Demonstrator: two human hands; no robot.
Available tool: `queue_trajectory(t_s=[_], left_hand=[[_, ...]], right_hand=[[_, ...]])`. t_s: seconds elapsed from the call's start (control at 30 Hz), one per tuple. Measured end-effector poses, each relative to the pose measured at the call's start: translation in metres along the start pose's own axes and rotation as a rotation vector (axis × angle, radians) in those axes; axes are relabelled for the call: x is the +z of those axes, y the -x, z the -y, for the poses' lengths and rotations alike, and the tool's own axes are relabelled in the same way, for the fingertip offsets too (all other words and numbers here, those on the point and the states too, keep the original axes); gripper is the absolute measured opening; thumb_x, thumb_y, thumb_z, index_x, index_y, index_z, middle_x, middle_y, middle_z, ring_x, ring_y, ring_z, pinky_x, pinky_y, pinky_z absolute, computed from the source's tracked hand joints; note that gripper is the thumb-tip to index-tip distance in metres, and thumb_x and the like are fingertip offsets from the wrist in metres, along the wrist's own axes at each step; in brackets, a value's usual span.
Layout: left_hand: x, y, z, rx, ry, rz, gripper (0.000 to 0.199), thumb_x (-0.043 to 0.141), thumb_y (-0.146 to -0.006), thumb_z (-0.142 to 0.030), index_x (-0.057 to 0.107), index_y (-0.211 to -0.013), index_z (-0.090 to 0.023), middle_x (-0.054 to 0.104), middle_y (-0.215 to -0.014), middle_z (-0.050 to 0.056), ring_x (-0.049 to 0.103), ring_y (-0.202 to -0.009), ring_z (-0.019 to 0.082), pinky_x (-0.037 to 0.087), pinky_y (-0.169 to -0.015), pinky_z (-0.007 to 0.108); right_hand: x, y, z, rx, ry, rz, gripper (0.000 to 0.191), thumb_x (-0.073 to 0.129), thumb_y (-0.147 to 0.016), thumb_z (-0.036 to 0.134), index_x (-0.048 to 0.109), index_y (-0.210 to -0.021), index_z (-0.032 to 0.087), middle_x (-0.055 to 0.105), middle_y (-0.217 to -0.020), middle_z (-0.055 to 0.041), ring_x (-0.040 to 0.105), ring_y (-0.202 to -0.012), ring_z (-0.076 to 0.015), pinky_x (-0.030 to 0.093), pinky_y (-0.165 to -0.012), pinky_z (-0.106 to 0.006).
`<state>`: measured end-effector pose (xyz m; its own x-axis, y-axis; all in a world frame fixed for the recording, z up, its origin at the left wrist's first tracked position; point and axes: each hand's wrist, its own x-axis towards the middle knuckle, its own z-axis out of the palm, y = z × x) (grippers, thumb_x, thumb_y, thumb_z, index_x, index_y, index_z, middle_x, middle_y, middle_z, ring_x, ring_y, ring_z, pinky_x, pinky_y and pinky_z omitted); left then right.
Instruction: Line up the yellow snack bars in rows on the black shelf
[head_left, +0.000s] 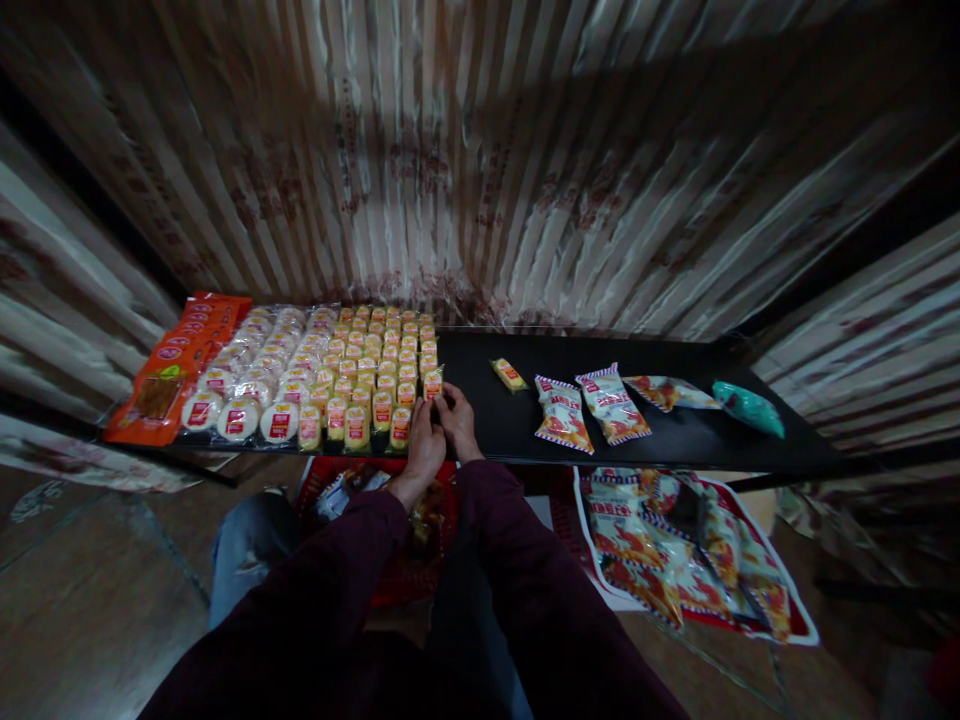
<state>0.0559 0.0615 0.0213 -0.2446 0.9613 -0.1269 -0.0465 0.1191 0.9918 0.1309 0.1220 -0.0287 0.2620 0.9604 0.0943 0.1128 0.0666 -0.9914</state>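
Observation:
My left hand [425, 446] and my right hand [458, 420] meet at the front right corner of a block of small yellow wrapped cakes [357, 425]. Between the fingertips of both hands is one wrapped cake [433, 384] with an orange-and-white label, standing at the end of the rightmost row. The fingers are bent close together around its lower end, which they partly hide. To the right, a single wrapped cake [509, 375] lies apart on the black shelf [487, 350].
Round white packaged cakes [240, 418] and an orange packet [176, 370] fill the shelf's left. Snack bags [562, 412] and a green packet [748, 408] lie at the right. Below are a red basket [311, 480] and a white-rimmed basket [806, 625] of snack bags. Corrugated sheeting [480, 200] backs the shelf.

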Motion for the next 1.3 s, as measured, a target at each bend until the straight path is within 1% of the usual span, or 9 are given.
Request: queue_trajectory(t_s=[0.2, 0.4, 0.53, 0.67, 0.83, 0.93, 1.07, 1.2, 1.3], left_hand=[[0.002, -0.005, 0.004, 0.019, -0.061, 0.029, 0.054, 0.05, -0.064, 0.002, 0.065, -0.112, -0.019, 0.05, -0.143, 0.007, 0.028, -0.144, 0.022, 0.013, -0.122, 0.035], [0.004, -0.009, 0.006, 0.007, 0.001, 0.027, 0.056, 0.049, -0.064, 0.005, 0.066, -0.111, -0.021, 0.058, -0.134, 0.005, 0.031, -0.142, 0.02, 0.012, -0.122, 0.036], [0.005, -0.013, 0.008, -0.003, 0.0, -0.001, 0.058, 0.049, -0.063, 0.006, 0.065, -0.113, -0.021, 0.057, -0.135, 0.004, 0.035, -0.14, 0.021, 0.015, -0.122, 0.036], [0.005, -0.015, 0.012, 0.011, -0.087, 0.008, 0.06, 0.048, -0.064, 0.007, 0.065, -0.116, -0.019, 0.056, -0.137, 0.006, 0.036, -0.14, 0.023, 0.017, -0.121, 0.037], [0.005, -0.017, 0.017, 0.064, -0.27, 0.047, 0.065, 0.044, -0.07, 0.005, 0.057, -0.129, -0.017, 0.051, -0.143, 0.006, 0.036, -0.14, 0.021, 0.02, -0.121, 0.036], [0.006, -0.017, 0.019, 0.095, -0.36, 0.057, 0.067, 0.042, -0.072, 0.004, 0.052, -0.135, -0.017, 0.048, -0.145, 0.006, 0.036, -0.14, 0.02, 0.021, -0.121, 0.035], [0.007, -0.018, 0.02, 0.121, -0.409, 0.055, 0.069, 0.041, -0.073, 0.004, 0.05, -0.137, -0.017, 0.048, -0.146, 0.006, 0.033, -0.141, 0.02, 0.019, -0.121, 0.036], [0.007, -0.019, 0.021, 0.126, -0.425, 0.063, 0.069, 0.04, -0.074, 0.003, 0.047, -0.14, -0.016, 0.044, -0.148, 0.007, 0.034, -0.141, 0.02, 0.022, -0.121, 0.035], [0.007, -0.018, 0.023, 0.14, -0.439, 0.063, 0.068, 0.039, -0.075, 0.002, 0.045, -0.141, -0.013, 0.041, -0.151, 0.009, 0.032, -0.142, 0.02, 0.021, -0.121, 0.035]], right_hand=[[0.005, -0.009, -0.01, -0.044, 0.058, -0.026, 0.03, 0.062, -0.075, 0.03, 0.068, -0.103, 0.021, 0.069, -0.106, -0.0061, 0.062, -0.098, -0.0191, 0.045, -0.097, -0.037], [0.007, -0.014, -0.01, -0.072, 0.135, -0.02, 0.029, 0.062, -0.075, 0.03, 0.068, -0.101, 0.02, 0.069, -0.103, -0.0062, 0.061, -0.097, -0.0198, 0.043, -0.096, -0.037], [0.008, -0.014, -0.006, -0.091, 0.226, -0.028, 0.028, 0.06, -0.076, 0.03, 0.068, -0.102, 0.02, 0.067, -0.102, -0.0074, 0.058, -0.097, -0.0214, 0.042, -0.096, -0.038], [0.006, -0.013, -0.004, -0.102, 0.336, -0.024, 0.027, 0.058, -0.079, 0.03, 0.068, -0.102, 0.019, 0.066, -0.101, -0.0089, 0.057, -0.098, -0.0226, 0.042, -0.096, -0.038], [0.004, -0.013, -0.004, -0.124, 0.512, 0.016, 0.029, 0.054, -0.084, 0.032, 0.066, -0.106, 0.017, 0.065, -0.104, -0.0118, 0.057, -0.1, -0.0245, 0.044, -0.094, -0.039], [0.004, -0.014, -0.005, -0.155, 0.514, 0.01, 0.031, 0.054, -0.085, 0.032, 0.064, -0.109, 0.016, 0.064, -0.107, -0.0123, 0.056, -0.101, -0.0242, 0.044, -0.094, -0.039], [0.005, -0.015, -0.007, -0.184, 0.467, -0.008, 0.035, 0.055, -0.084, 0.033, 0.063, -0.114, 0.017, 0.063, -0.11, -0.012, 0.056, -0.102, -0.0237, 0.045, -0.096, -0.039], [0.005, -0.016, -0.006, -0.135, 0.474, 0.022, 0.039, 0.053, -0.084, 0.034, 0.063, -0.116, 0.014, 0.063, -0.113, -0.0141, 0.058, -0.102, -0.0241, 0.046, -0.093, -0.038], [0.002, -0.017, -0.006, -0.125, 0.466, 0.042, 0.04, 0.054, -0.084, 0.037, 0.064, -0.114, 0.013, 0.064, -0.111, -0.0143, 0.059, -0.101, -0.0242, 0.046, -0.094, -0.038]])
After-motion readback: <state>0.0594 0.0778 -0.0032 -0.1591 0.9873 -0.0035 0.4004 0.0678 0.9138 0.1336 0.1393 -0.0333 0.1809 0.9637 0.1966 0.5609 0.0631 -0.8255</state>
